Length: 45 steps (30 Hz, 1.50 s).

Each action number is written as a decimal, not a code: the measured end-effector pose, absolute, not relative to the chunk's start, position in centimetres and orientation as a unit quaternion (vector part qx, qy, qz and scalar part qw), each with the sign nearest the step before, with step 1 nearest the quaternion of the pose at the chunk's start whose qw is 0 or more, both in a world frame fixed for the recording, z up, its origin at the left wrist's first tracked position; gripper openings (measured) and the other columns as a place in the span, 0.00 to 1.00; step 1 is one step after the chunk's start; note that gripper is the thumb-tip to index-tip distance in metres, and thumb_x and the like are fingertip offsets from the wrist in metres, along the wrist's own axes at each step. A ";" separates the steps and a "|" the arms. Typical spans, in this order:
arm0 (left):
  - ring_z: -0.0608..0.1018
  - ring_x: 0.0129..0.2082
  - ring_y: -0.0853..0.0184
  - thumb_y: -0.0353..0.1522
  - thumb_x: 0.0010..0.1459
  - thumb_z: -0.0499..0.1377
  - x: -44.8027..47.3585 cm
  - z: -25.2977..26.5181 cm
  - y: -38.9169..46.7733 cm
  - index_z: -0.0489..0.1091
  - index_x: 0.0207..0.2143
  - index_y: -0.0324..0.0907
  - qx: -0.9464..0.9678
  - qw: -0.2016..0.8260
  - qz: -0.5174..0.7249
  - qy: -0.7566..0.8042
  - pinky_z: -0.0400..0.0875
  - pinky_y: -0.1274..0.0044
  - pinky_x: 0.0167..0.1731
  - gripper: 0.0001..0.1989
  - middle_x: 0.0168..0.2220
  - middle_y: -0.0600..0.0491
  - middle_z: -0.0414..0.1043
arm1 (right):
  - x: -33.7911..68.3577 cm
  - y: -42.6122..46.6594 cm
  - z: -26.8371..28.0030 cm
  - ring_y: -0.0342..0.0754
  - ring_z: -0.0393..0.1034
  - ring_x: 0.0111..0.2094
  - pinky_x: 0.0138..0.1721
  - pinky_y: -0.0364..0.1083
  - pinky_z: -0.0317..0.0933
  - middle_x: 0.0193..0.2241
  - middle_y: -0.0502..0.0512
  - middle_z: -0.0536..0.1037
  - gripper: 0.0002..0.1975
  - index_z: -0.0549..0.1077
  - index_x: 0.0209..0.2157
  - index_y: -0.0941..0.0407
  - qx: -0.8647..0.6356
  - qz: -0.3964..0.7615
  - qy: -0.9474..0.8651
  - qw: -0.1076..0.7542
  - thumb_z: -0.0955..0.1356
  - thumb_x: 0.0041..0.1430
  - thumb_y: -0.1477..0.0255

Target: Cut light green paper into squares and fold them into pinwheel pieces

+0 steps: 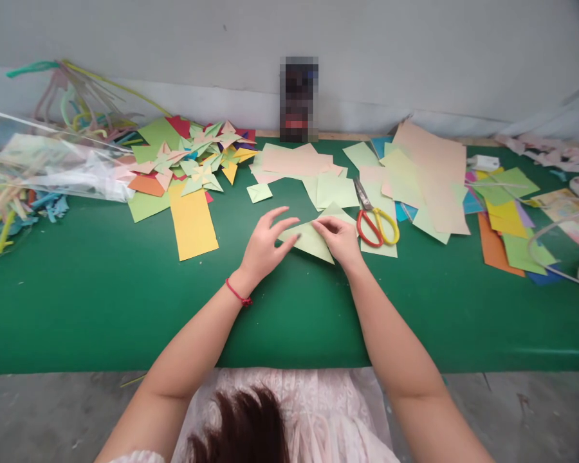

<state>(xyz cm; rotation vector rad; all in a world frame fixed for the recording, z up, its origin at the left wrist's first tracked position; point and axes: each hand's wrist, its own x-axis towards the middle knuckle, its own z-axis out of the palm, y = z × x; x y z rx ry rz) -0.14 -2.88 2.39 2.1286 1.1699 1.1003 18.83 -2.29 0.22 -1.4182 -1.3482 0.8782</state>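
A pale green sheet of paper (312,243), with creases and pointed corners, is between my two hands over the green table. My right hand (340,241) pinches its upper edge with thumb and fingers. My left hand (269,243), a red cord at the wrist, has its fingers spread at the paper's left corner; whether a fingertip touches it I cannot tell. Scissors (377,225) with one red and one yellow handle lie just right of my right hand, on light paper sheets. A small folded pale green square (260,192) lies beyond my left hand.
Folded paper stars (201,173) are heaped at the back left, behind a yellow sheet (194,222). Pipe cleaners and a clear plastic bag (94,170) fill the far left. Peach sheets (434,173) and coloured papers (506,218) lie to the right. A phone-like dark object (298,99) stands against the wall.
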 end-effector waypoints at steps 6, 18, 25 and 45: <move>0.64 0.57 0.61 0.26 0.60 0.52 -2.2 2.0 -3.1 0.61 0.54 0.45 0.936 0.073 0.250 0.236 0.54 0.59 0.57 0.19 0.56 0.45 0.62 | 18.2 -1.2 0.6 0.45 0.72 0.30 0.36 0.46 0.65 0.27 0.51 0.79 0.11 0.76 0.28 0.57 -0.562 0.385 -0.601 0.417 0.67 0.50 0.63; 0.75 0.42 0.61 0.24 0.63 0.43 -2.2 0.7 -1.4 0.63 0.49 0.35 0.955 0.080 0.176 0.223 0.69 0.64 0.43 0.15 0.49 0.40 0.68 | 17.8 0.3 0.0 0.45 0.70 0.28 0.32 0.45 0.64 0.27 0.51 0.77 0.07 0.76 0.29 0.55 -0.516 0.315 -0.727 0.326 0.66 0.55 0.69; 0.74 0.45 0.61 0.25 0.63 0.43 -2.2 0.7 -1.4 0.64 0.48 0.36 0.953 0.096 0.162 0.235 0.70 0.65 0.44 0.15 0.48 0.42 0.69 | 19.0 -1.8 0.9 0.50 0.68 0.41 0.44 0.50 0.63 0.38 0.57 0.74 0.12 0.72 0.44 0.53 -0.503 0.195 -0.786 0.301 0.62 0.60 0.70; 0.72 0.43 0.66 0.28 0.61 0.50 -2.4 0.6 -1.4 0.67 0.41 0.38 0.880 0.230 0.225 0.349 0.70 0.72 0.44 0.08 0.45 0.47 0.71 | 20.3 -3.9 0.1 0.46 0.70 0.38 0.41 0.48 0.60 0.34 0.50 0.77 0.02 0.71 0.32 0.53 -0.514 0.200 -0.777 0.303 0.66 0.57 0.73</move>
